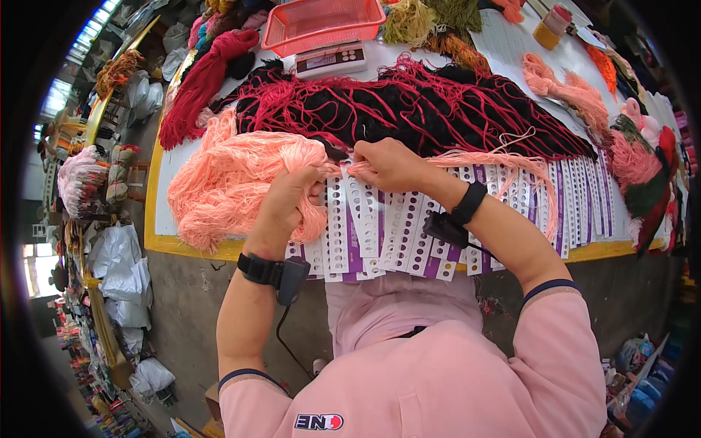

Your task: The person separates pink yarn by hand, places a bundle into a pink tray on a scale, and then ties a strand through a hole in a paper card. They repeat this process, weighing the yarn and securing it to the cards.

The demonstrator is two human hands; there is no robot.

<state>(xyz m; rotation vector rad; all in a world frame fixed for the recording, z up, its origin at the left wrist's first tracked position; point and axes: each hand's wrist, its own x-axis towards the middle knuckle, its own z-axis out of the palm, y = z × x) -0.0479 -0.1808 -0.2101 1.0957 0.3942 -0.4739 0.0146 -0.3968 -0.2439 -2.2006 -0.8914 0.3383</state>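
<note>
Both hands pinch a strand of salmon-pink yarn (339, 170): the left hand (288, 201) closed beside the loose yarn heap (226, 179), the right hand (391, 164) closed just opposite. The strand lies over white punched sample cards (380, 233) on the bench (164, 237).

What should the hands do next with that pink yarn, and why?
Probably draw the strand down to a hole in the punched cards. The left hand and right hand pinch a thin strand of the salmon-pink yarn taut between them, right above the row of cards.
</note>
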